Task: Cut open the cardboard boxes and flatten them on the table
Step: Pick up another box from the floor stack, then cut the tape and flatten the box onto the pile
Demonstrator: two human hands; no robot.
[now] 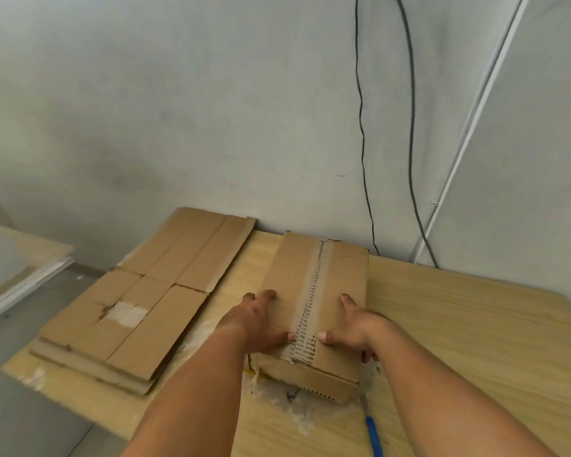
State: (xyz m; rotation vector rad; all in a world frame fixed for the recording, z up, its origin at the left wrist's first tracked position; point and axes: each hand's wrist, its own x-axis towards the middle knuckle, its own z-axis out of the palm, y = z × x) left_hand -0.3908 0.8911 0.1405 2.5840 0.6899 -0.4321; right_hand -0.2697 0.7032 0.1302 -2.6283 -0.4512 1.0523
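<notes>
So the left hand point(261, 321) and right hand point(353, 328) both gripped the brown cardboard box point(290, 268) by its sides, thumbs pressed beside the torn top seam point(314, 291).

1 head cam, fwd-down over table point(459, 324).
</notes>
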